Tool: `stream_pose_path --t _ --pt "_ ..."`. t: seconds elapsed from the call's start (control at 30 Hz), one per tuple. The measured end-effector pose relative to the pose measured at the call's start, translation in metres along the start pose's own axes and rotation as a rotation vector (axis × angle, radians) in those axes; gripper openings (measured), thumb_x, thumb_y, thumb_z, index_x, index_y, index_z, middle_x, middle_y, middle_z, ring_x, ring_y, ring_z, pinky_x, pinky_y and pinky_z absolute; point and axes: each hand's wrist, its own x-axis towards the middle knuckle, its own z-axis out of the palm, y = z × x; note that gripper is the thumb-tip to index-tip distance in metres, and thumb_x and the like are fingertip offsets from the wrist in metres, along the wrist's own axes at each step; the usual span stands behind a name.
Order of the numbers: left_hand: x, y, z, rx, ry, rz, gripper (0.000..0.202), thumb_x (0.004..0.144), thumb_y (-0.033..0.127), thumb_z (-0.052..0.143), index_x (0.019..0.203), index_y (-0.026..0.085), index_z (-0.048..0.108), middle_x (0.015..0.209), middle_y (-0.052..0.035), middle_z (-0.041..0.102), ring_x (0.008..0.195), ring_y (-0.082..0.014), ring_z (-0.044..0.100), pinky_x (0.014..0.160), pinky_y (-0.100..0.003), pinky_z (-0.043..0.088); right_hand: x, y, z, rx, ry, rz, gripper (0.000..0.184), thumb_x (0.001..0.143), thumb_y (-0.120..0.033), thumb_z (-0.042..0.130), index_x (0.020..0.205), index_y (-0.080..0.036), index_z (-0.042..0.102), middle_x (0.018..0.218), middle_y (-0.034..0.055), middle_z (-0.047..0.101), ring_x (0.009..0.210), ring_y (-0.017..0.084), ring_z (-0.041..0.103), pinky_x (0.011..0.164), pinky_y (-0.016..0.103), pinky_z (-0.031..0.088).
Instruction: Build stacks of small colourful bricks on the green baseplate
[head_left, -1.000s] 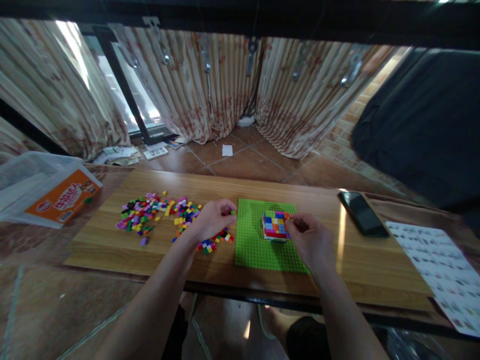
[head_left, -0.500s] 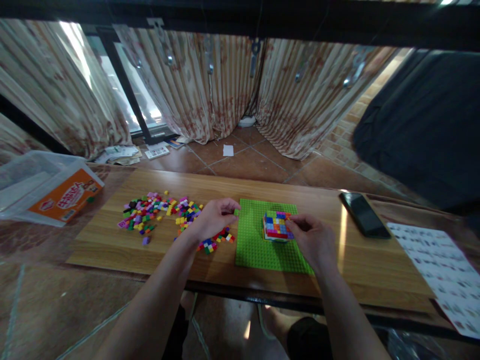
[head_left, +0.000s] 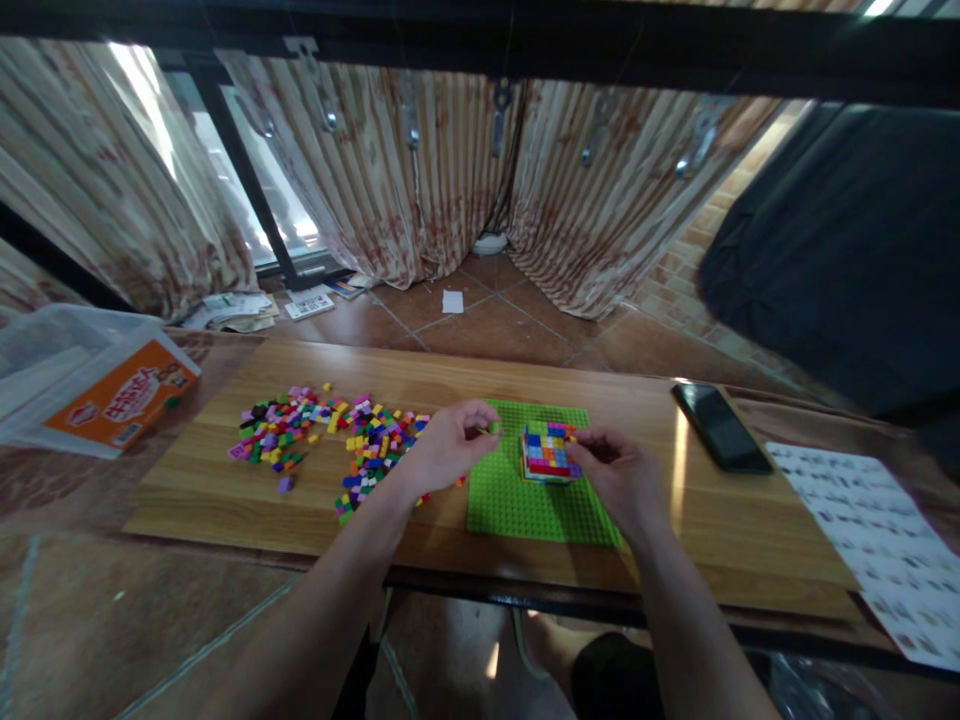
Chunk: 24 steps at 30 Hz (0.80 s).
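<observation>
A green baseplate (head_left: pixel 525 500) lies on a wooden board (head_left: pixel 225 480). On it stands a small block of many-coloured bricks (head_left: pixel 547 452). My right hand (head_left: pixel 619 478) is closed, its fingertips pinched against the block's right side. Over the plate's left edge, my left hand (head_left: pixel 446 445) pinches a small green brick (head_left: pixel 493 427) between thumb and forefinger. A spread of loose coloured bricks (head_left: pixel 330 435) lies on the board to the left of that hand.
A black phone (head_left: pixel 720 426) lies on the board's right end. A printed sheet (head_left: pixel 877 540) sits at the far right. A clear plastic box with an orange label (head_left: pixel 90 385) stands at the left. Tiled floor and curtains lie beyond.
My left hand has moved right from the loose bricks onto the baseplate's left edge, carrying the green brick. My right hand has stayed at the block.
</observation>
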Motion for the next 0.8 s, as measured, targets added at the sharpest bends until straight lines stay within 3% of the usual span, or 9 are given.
stream_pose_path --t 0.17,0.4,0.6,0.8 --pt "0.000 0.002 0.013 0.147 -0.026 0.081 0.013 0.077 0.017 0.058 0.089 0.017 0.060 0.082 -0.0015 0.066 0.074 -0.0129 0.060 0.071 -0.025 0.047 -0.002 -0.004 -0.001 -0.046 -0.008 -0.016 0.027 0.067 -0.040 0.067 0.079 -0.017 0.069 0.073 0.0057 0.072 0.064 0.019 0.065 0.063 0.033 0.053" --pt "0.000 0.003 0.036 0.209 0.102 0.099 0.014 0.073 0.012 0.060 0.084 0.016 0.067 0.079 -0.0018 0.065 0.075 -0.0135 0.059 0.071 -0.025 0.047 -0.006 -0.008 -0.001 -0.194 0.055 -0.079 0.019 0.071 -0.034 0.061 0.077 -0.018 0.071 0.076 0.0054 0.072 0.067 0.019 0.066 0.067 0.032 0.052" --pt "0.002 0.001 0.050 0.135 0.131 0.115 0.013 0.076 0.011 0.057 0.084 0.016 0.067 0.080 -0.0019 0.066 0.075 -0.0130 0.060 0.071 -0.024 0.048 -0.007 -0.009 -0.002 -0.236 0.089 -0.094 0.020 0.073 -0.034 0.060 0.080 -0.018 0.071 0.077 0.0058 0.073 0.066 0.019 0.066 0.066 0.032 0.052" --pt "0.001 0.009 0.061 0.327 0.180 0.152 0.017 0.079 0.018 0.061 0.092 0.021 0.072 0.088 -0.0028 0.067 0.082 -0.0149 0.061 0.077 -0.028 0.049 -0.007 -0.007 -0.003 -0.212 0.107 -0.098 0.019 0.074 -0.033 0.060 0.080 -0.018 0.070 0.077 0.0058 0.073 0.067 0.019 0.066 0.066 0.032 0.052"
